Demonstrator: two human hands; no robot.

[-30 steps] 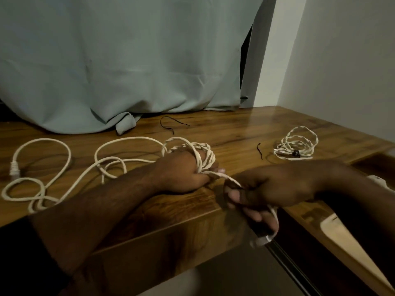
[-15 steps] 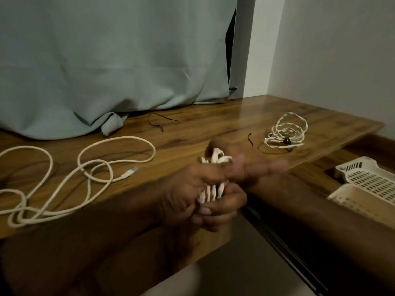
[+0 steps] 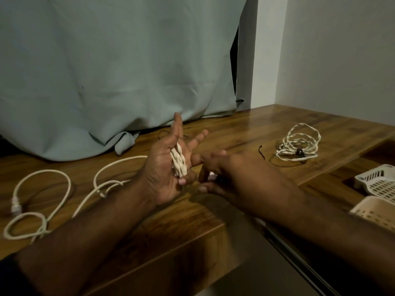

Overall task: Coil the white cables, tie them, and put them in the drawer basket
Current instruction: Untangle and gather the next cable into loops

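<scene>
- Coiled, tied: thin white cable bundle (image 3: pixel 298 143), on brown wooden bench (image 3: pixel 245 124).
- Coiled, untied: small white cable coil (image 3: pixel 179 160) across spread-fingered left hand (image 3: pixel 168 167); right hand (image 3: pixel 218 171) pinching its plug.
- Loose: thick white cable (image 3: pixel 64 195).
- White slotted plastic drawer basket (image 3: pixel 378 184): no cable visible inside.

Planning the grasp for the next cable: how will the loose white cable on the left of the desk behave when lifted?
The loose white cable is probably floppy: it lies in slack, irregular loops on the desk, so it would likely sag and trail. Its plug end may swing. It looks light and unlikely to roll.
</scene>
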